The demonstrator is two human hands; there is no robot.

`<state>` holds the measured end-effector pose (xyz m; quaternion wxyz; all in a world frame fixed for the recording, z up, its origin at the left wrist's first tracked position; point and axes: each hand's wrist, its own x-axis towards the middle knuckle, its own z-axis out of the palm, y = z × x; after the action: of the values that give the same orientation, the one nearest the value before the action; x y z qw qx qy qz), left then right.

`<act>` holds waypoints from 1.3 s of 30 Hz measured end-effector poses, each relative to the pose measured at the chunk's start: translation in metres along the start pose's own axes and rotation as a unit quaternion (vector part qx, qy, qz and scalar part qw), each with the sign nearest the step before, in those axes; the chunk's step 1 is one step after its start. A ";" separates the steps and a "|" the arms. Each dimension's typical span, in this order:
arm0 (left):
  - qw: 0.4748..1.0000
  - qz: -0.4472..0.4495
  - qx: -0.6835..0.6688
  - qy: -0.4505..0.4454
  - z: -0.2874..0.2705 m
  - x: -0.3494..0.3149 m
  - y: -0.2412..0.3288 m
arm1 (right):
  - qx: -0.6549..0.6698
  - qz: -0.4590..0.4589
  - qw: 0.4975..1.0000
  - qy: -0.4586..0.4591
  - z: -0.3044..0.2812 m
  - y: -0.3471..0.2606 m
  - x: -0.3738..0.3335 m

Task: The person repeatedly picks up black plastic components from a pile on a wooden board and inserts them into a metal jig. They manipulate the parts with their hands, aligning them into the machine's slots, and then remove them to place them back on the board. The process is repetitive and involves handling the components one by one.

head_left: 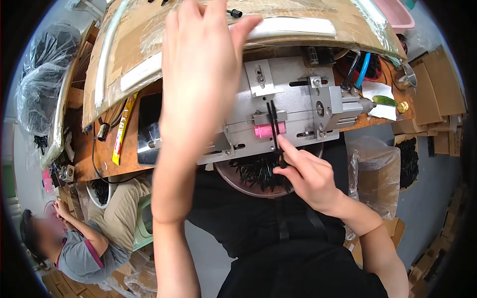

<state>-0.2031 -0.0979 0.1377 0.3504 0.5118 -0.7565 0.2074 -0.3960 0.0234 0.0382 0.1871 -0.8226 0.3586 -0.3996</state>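
Observation:
My left hand (203, 54) is blurred, stretched over the cardboard-topped board at the top of the head view. Its thumb stands apart from the fingers, whose tips reach the upper edge, and I see nothing held. Below the metal fixture's middle, my right hand (313, 178) pinches a slender black two-pronged piece (275, 126) between thumb and forefinger. That piece points away from me, across a pink block (264, 130) on the metal fixture (293, 107). Beneath the fixture's near edge, a clear bowl (238, 186) holds many thin black pieces (256, 174).
A small black part (235, 13) lies on the cardboard-topped board (149, 44). Left of the fixture are a dark flat panel (149, 126) and a yellow strip (124, 129). Blue tubing (363, 69) rises at right. A co-worker (84, 243) sits at lower left.

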 end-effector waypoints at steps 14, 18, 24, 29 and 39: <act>0.928 -0.220 -0.279 -0.107 -0.028 0.010 0.008 | -0.020 -0.001 0.997 0.068 0.004 -0.003 0.003; 0.970 -0.110 -0.206 -0.066 -0.031 -0.001 -0.002 | -0.038 0.005 0.999 0.018 0.014 0.006 0.002; 0.981 -0.045 -0.182 0.045 -0.033 -0.033 0.019 | -0.042 0.028 0.999 0.005 0.012 0.006 0.005; 0.986 -0.056 -0.134 -0.077 -0.039 -0.106 0.062 | -0.029 0.061 0.998 -0.004 -0.006 0.000 0.012; 0.975 -0.070 -0.080 -0.197 -0.014 -0.150 0.098 | 0.040 0.170 0.980 0.095 -0.034 0.000 0.011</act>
<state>-0.2545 0.0435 0.0401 0.2482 0.5645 -0.7871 0.0165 -0.4181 0.0149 0.0646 0.2502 -0.6999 0.4935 -0.4518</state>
